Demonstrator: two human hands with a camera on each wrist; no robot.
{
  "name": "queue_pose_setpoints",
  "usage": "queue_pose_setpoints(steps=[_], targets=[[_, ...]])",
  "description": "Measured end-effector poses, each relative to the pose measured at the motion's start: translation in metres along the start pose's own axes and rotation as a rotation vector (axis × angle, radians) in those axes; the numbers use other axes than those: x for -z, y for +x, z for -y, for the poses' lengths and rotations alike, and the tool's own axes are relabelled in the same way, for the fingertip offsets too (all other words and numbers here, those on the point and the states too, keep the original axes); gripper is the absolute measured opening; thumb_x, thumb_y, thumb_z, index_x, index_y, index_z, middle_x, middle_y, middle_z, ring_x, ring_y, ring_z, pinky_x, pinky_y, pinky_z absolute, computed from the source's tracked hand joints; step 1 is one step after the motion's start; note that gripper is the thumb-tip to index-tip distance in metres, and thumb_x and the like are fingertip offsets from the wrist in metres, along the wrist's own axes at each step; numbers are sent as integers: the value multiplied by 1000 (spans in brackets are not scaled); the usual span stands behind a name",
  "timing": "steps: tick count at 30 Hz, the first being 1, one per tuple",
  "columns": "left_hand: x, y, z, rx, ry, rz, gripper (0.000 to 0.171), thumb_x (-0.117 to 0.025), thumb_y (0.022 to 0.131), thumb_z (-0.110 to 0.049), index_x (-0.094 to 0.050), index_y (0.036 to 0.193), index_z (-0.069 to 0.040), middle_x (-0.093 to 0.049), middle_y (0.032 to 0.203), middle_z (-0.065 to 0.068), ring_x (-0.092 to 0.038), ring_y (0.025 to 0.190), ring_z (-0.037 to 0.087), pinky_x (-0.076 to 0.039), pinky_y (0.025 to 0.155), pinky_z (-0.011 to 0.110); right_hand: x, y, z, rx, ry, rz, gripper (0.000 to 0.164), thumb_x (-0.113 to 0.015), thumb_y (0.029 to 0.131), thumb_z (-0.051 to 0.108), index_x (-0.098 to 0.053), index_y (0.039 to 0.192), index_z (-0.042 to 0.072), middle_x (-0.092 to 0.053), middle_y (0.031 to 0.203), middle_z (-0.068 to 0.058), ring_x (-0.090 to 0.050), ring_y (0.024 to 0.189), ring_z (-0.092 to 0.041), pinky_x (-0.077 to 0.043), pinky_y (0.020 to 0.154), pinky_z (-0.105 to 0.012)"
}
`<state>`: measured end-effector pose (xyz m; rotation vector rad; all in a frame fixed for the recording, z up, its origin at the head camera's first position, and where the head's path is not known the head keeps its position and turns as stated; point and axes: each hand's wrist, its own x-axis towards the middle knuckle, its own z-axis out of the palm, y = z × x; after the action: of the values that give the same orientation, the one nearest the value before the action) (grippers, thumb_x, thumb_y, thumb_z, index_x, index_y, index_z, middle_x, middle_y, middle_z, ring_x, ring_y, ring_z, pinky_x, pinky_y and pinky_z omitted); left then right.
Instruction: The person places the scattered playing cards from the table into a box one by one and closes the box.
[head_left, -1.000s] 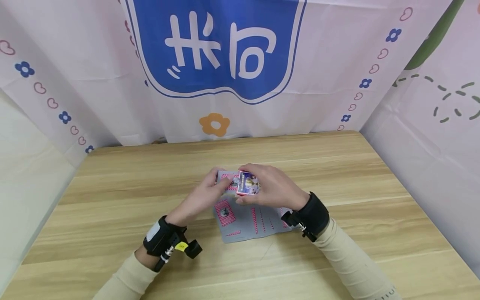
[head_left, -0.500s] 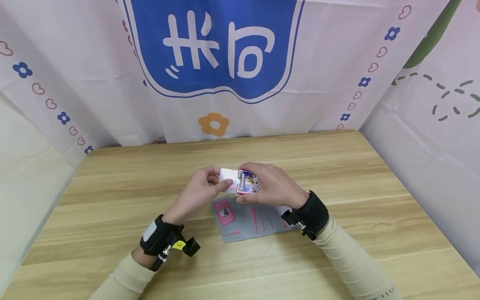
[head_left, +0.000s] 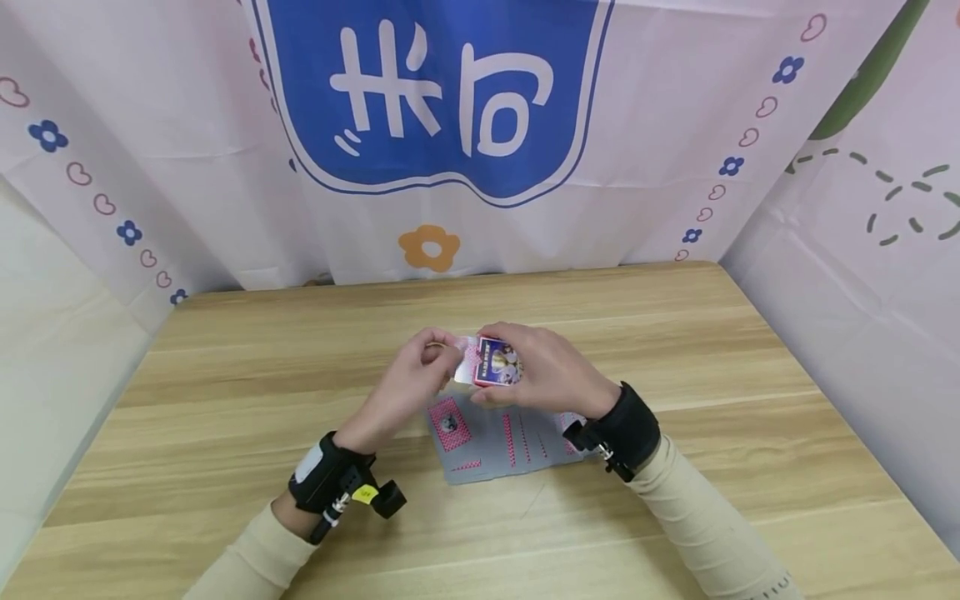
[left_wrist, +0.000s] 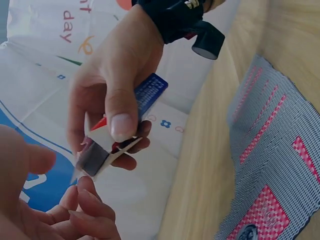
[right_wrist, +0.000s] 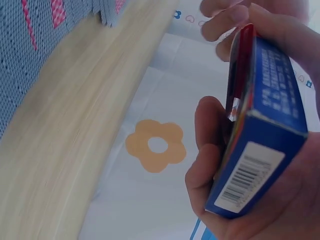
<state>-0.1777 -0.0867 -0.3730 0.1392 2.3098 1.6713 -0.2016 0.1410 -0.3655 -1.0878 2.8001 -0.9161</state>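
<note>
The right hand point(head_left: 553, 368) grips a small blue box point(head_left: 498, 362) in bent fingers; at its nine o'clock, the left hand point(head_left: 409, 375) meets a pale flap or card point(head_left: 466, 367), whether pinching I cannot tell. Working that end seems the step; next calls for a steady box. At six o'clock, a grey mat point(head_left: 487, 458) covers some desk point(head_left: 315, 329).

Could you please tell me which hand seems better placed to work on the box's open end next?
Probably the left hand: its fingers are close to the open end of the box. The right hand grips the box, so it seems better suited to steadying it.
</note>
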Motion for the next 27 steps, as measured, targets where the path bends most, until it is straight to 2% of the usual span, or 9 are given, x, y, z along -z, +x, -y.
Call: queue_pose_setpoints(steps=[2, 4, 11, 14, 18, 20, 22, 25, 27], targets=[[2, 0, -1, 0, -36, -1, 28, -46, 111, -28, -53, 129, -7, -57, 96, 4, -52, 89, 23, -44, 75, 28, 1, 0, 0, 0, 3, -7, 77, -92, 79, 47, -60, 139, 10, -71, 111, 1, -62, 84, -8, -53, 70, -22], [3, -1, -2, -12, -40, -2, 27, -46, 111, -23, -55, 128, -5, -57, 98, 4, -52, 91, 23, -46, 77, 29, 1, 0, -1, 0, 8, -4, 78, -92, 79, 46, -60, 140, 10, -71, 110, 1, -62, 84, -8, -53, 70, -22], [-4, 1, 0, -28, 61, 14, 20, -64, 105, -26, -61, 116, -10, -66, 102, 12, -59, 91, 27, -44, 73, 27, 1, -1, 2, 17, 12, 2, 79, -92, 79, 46, -59, 141, 10, -71, 111, -1, -63, 83, -8, -54, 69, -21], [-6, 2, 2, -12, 62, 16, 22, -60, 108, -29, -61, 117, -10, -65, 101, 12, -59, 92, 30, -44, 72, 26, 1, -1, 2, 9, 12, 6, 80, -92, 79, 45, -58, 143, 9, -71, 112, -2, -63, 85, -9, -54, 70, -21], [-6, 2, 4, -9, 77, 1, 26, -53, 111, -30, -60, 120, -7, -61, 101, 9, -56, 92, 27, -44, 72, 28, 2, -1, 1, -7, 5, 10, 81, -91, 80, 46, -57, 144, 9, -71, 112, -2, -64, 86, -10, -55, 71, -22], [-5, 2, 6, -8, 181, -1, 26, -58, 109, -28, -61, 121, -5, -61, 102, 9, -57, 88, 25, -45, 70, 28, 2, -1, 0, -8, -1, 10, 81, -91, 80, 46, -58, 143, 9, -71, 111, -1, -63, 85, -10, -54, 72, -23], [-3, 2, 8, 10, 358, 14, 31, -70, 102, -27, -62, 123, -5, -64, 107, 10, -59, 88, 22, -48, 69, 29, 2, -1, -1, -8, -2, 13, 80, -90, 81, 46, -58, 144, 8, -71, 110, -1, -63, 85, -10, -54, 71, -23], [-5, 3, 13, 36, 665, 45, 55, -88, 86, -34, -65, 127, -6, -66, 115, 13, -61, 93, 24, -53, 72, 34, 2, -1, 0, -15, -9, 19, 80, -90, 81, 46, -57, 144, 9, -71, 110, -1, -63, 85, -10, -54, 72, -23], [-7, 2, 16, 42, 790, 60, 71, -95, 76, -41, -64, 130, -7, -65, 122, 15, -60, 108, 30, -55, 82, 40, 2, -1, 1, -26, -12, 25, 80, -90, 81, 46, -57, 145, 10, -71, 111, -1, -63, 86, -10, -54, 73, -23]])
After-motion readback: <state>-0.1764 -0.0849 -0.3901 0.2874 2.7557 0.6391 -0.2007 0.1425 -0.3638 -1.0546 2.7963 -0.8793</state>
